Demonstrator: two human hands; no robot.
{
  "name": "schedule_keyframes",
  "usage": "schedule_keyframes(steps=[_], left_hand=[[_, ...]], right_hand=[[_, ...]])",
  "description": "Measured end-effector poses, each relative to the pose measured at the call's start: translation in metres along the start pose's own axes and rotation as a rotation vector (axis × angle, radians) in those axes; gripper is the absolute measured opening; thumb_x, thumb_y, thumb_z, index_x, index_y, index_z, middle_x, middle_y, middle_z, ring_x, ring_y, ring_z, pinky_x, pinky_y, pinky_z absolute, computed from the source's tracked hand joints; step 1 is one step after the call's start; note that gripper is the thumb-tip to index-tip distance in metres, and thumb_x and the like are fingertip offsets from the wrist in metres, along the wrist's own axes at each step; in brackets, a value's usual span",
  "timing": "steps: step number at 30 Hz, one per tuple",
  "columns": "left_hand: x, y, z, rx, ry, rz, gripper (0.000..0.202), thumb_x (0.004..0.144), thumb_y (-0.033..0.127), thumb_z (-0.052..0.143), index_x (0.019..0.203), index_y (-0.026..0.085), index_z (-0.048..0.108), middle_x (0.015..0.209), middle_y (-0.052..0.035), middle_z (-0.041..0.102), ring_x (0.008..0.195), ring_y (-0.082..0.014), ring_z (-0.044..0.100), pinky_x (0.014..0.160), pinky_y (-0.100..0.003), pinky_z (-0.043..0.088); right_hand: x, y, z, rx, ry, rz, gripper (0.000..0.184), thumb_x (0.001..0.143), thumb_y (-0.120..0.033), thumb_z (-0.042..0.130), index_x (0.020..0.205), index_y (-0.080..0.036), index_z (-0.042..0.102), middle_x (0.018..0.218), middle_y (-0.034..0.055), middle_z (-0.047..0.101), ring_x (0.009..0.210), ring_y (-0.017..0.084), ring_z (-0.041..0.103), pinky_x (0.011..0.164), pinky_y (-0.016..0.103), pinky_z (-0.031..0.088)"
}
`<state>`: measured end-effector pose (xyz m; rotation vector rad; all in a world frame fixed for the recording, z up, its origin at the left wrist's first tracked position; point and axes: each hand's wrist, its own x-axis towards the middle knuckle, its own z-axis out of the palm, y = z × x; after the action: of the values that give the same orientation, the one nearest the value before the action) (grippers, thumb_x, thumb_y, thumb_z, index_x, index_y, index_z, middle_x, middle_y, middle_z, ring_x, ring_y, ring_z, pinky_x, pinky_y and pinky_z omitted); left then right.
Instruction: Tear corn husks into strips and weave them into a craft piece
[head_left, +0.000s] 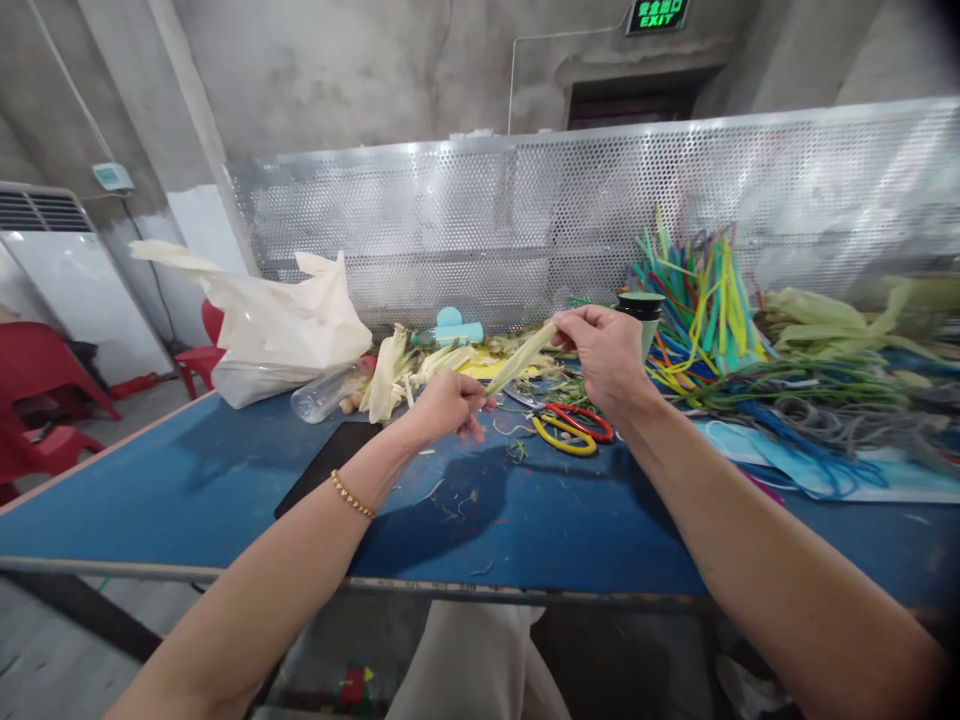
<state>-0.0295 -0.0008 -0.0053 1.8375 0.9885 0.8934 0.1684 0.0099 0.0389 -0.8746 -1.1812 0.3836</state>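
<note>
A pale green strip of corn husk (521, 360) is stretched at a slant between my two hands, above the table. My left hand (448, 405) pinches its lower end. Higher up and to the right, my right hand (600, 350) grips the upper end between thumb and fingers. Below the husk lie scissors (566, 440) with one red and one yellow handle, their blades partly hidden. More cream-coloured husks (388, 375) lie in a pile beyond my left hand. Small green scraps (517, 452) and thread-like bits are scattered on the table beneath my hands.
The blue table (187, 490) holds a white plastic bag (289, 320), a clear bottle (322, 395) and a dark flat tablet-like slab (330, 462) at left. At right are a bundle of coloured strips (705, 300), a lidded cup (641, 310), green stems (795, 380) and blue masks (810, 460). A perforated metal screen (450, 220) stands behind.
</note>
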Motion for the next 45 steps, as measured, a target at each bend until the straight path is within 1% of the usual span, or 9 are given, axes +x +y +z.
schedule_keyframes(steps=[4,9,12,17,22,29,36,41,45], left_hand=[[-0.001,0.003,0.001,-0.26,-0.061,-0.073,0.008,0.081,0.007,0.056,0.08,0.005,0.064,0.069,-0.0073,0.065,0.056,-0.0116,0.063,0.055,-0.023,0.048],[-0.004,0.007,-0.001,-0.282,-0.102,-0.037,0.012,0.084,0.015,0.058,0.078,0.007,0.065,0.063,-0.0036,0.061,0.05,-0.008,0.056,0.052,-0.022,0.044],[-0.003,0.005,-0.001,-0.33,-0.116,-0.074,0.02,0.087,0.024,0.055,0.081,0.008,0.065,0.064,-0.0039,0.062,0.048,-0.0079,0.054,0.049,-0.023,0.041],[0.001,0.0,-0.001,-0.419,-0.054,-0.09,0.023,0.087,0.029,0.056,0.075,0.01,0.062,0.061,-0.0018,0.059,0.043,-0.007,0.051,0.044,-0.022,0.037],[-0.001,0.004,-0.001,-0.324,-0.028,-0.042,0.016,0.082,0.022,0.06,0.079,0.008,0.067,0.06,-0.0017,0.06,0.044,-0.0062,0.051,0.044,-0.02,0.035],[-0.005,0.012,-0.002,0.035,0.04,0.119,0.025,0.08,0.025,0.06,0.06,0.011,0.061,0.043,0.0018,0.05,0.041,-0.006,0.044,0.046,-0.019,0.035],[0.0,0.008,-0.008,0.277,0.161,0.102,0.021,0.078,0.019,0.051,0.066,0.012,0.067,0.056,-0.001,0.06,0.042,-0.0069,0.047,0.046,-0.021,0.035],[0.002,0.005,-0.009,0.29,0.163,0.101,0.021,0.075,0.016,0.051,0.062,0.012,0.067,0.055,-0.0011,0.06,0.043,-0.0066,0.043,0.045,-0.022,0.031],[0.003,0.004,-0.008,0.105,0.165,0.051,0.017,0.074,0.015,0.054,0.063,0.011,0.066,0.051,0.0004,0.056,0.041,-0.0064,0.041,0.043,-0.022,0.03]], right_hand=[[0.004,0.004,-0.002,0.021,0.009,-0.001,0.011,0.07,-0.018,0.067,0.06,-0.017,0.065,0.053,-0.0002,0.06,0.047,0.009,0.052,0.049,0.024,0.045],[0.009,0.01,-0.005,0.031,0.027,-0.001,0.01,0.069,-0.02,0.068,0.059,-0.018,0.064,0.054,-0.0004,0.061,0.048,0.01,0.054,0.049,0.023,0.046],[0.009,0.011,-0.005,0.026,0.026,-0.003,0.011,0.068,-0.022,0.068,0.06,-0.018,0.064,0.054,-0.0007,0.061,0.049,0.01,0.054,0.049,0.024,0.048],[0.008,0.01,-0.005,0.016,0.032,0.004,0.01,0.068,-0.022,0.068,0.06,-0.017,0.064,0.052,-0.0015,0.059,0.047,0.009,0.053,0.051,0.024,0.049],[0.009,0.01,-0.005,0.018,0.035,0.004,0.011,0.067,-0.021,0.068,0.058,-0.017,0.063,0.053,-0.0011,0.059,0.048,0.009,0.053,0.049,0.024,0.048],[0.014,0.014,-0.007,0.011,0.04,0.006,0.011,0.067,-0.021,0.068,0.058,-0.018,0.063,0.054,-0.0007,0.06,0.047,0.009,0.052,0.047,0.022,0.046],[0.006,0.012,-0.001,-0.052,0.054,-0.038,0.011,0.069,-0.023,0.067,0.06,-0.018,0.064,0.054,-0.0006,0.06,0.048,0.01,0.052,0.05,0.024,0.047],[0.006,0.018,0.006,-0.079,0.047,-0.044,0.012,0.071,-0.026,0.067,0.063,-0.017,0.065,0.054,-0.0014,0.06,0.048,0.01,0.052,0.053,0.024,0.046],[0.015,0.036,0.007,-0.11,-0.039,0.002,0.018,0.072,-0.033,0.067,0.068,-0.015,0.067,0.056,-0.0002,0.061,0.049,0.01,0.054,0.051,0.022,0.044]])
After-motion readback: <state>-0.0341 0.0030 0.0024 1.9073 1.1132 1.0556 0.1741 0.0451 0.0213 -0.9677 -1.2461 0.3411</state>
